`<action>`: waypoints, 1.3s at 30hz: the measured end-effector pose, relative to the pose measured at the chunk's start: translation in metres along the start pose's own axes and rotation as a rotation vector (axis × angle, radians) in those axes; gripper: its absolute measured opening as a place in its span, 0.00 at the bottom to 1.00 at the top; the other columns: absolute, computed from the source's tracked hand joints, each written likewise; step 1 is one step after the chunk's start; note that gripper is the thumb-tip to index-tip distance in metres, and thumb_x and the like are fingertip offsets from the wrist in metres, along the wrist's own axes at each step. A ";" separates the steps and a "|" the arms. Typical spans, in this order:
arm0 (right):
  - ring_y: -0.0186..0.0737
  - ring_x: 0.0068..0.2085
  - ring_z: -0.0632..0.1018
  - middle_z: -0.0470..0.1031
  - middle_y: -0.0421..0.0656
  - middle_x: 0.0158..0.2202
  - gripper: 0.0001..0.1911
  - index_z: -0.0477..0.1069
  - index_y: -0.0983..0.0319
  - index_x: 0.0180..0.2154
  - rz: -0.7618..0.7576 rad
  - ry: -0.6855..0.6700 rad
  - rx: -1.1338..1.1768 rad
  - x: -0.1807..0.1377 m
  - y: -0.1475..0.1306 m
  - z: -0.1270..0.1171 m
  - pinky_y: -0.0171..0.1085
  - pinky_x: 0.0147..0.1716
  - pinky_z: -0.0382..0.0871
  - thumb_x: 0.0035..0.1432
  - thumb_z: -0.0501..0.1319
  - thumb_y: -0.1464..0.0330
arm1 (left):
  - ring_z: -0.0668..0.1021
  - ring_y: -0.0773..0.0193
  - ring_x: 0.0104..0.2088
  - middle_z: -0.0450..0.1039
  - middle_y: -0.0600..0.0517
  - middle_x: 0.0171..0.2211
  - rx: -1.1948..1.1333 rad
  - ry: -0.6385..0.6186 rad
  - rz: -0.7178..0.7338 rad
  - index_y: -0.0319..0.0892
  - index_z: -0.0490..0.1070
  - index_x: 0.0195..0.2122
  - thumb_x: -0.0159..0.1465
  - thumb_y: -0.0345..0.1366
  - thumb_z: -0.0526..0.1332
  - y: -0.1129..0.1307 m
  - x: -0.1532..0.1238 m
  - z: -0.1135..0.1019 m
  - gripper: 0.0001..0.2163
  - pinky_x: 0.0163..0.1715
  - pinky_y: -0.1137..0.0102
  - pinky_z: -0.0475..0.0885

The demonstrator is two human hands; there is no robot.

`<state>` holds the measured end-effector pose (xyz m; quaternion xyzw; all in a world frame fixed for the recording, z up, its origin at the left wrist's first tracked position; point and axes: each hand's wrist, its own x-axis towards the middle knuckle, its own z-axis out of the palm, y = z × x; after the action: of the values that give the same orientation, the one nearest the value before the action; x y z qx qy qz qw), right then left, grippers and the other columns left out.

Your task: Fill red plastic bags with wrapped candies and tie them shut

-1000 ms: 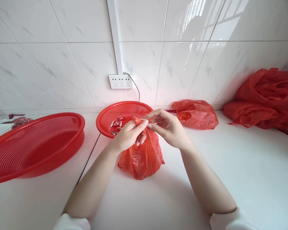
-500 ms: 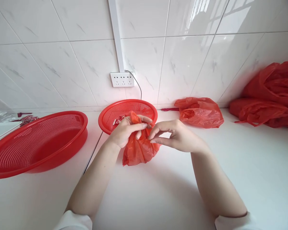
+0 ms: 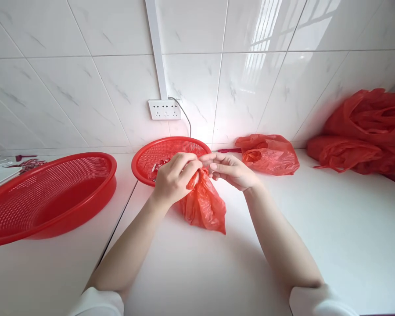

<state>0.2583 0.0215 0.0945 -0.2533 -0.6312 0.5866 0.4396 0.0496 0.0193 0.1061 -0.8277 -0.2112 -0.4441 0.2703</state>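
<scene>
A thin red plastic bag (image 3: 206, 204) hangs over the white table, its top gathered and twisted into a narrow neck. My left hand (image 3: 176, 177) is closed around that neck, knuckles up. From the other side, my right hand (image 3: 230, 170) reaches to the same neck; its thumb and fingers come together at the twisted plastic, close to my left fingertips. The exact grip of the right fingertips is partly hidden. Just behind the hands stands a small red mesh basket (image 3: 141, 169) with small red-and-white pieces in it, partly covered by my left hand.
A larger red mesh basket (image 3: 98, 193) stands at the left. Another red plastic bag (image 3: 270, 156) lies by the wall, and a pile of red bags (image 3: 365, 131) fills the right corner. A socket strip (image 3: 164, 109) with a cable sits on the tiled wall.
My left hand has turned over, knuckles now up, around the bag's neck. My right hand has moved left and up to the neck. The bag's lower part has swung to the right.
</scene>
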 end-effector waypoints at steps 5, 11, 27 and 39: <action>0.33 0.34 0.74 0.75 0.42 0.35 0.20 0.73 0.61 0.46 -0.009 -0.023 -0.102 -0.004 -0.007 0.003 0.35 0.34 0.68 0.50 0.69 0.66 | 0.74 0.68 0.24 0.72 0.54 0.25 0.049 -0.104 -0.193 0.43 0.68 0.30 0.61 0.28 0.55 0.006 -0.001 0.000 0.05 0.23 0.72 0.65; 0.29 0.29 0.69 0.70 0.37 0.30 0.10 0.71 0.60 0.36 -0.154 0.360 0.001 -0.009 -0.013 0.002 0.31 0.28 0.60 0.51 0.67 0.66 | 0.76 0.68 0.28 0.76 0.54 0.31 -0.202 -0.166 -0.191 0.45 0.72 0.35 0.64 0.31 0.57 0.010 -0.001 0.003 0.05 0.30 0.73 0.68; 0.40 0.47 0.74 0.78 0.44 0.43 0.16 0.76 0.60 0.36 0.083 0.261 -0.133 -0.039 0.012 -0.002 0.40 0.46 0.64 0.55 0.64 0.54 | 0.74 0.70 0.27 0.75 0.55 0.29 -0.261 -0.314 -0.263 0.43 0.74 0.33 0.65 0.39 0.60 -0.002 -0.005 -0.022 0.06 0.27 0.74 0.66; 0.43 0.45 0.75 0.77 0.45 0.36 0.26 0.71 0.61 0.21 0.139 0.724 0.140 -0.068 0.015 -0.041 0.35 0.38 0.68 0.53 0.58 0.45 | 0.64 0.70 0.25 0.60 0.56 0.25 -0.351 -0.572 -0.182 0.41 0.65 0.26 0.67 0.37 0.56 -0.026 -0.033 -0.046 0.12 0.26 0.73 0.60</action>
<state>0.3234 -0.0111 0.0592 -0.4558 -0.3745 0.5292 0.6098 -0.0116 0.0059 0.1056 -0.9302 -0.2720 -0.2461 0.0131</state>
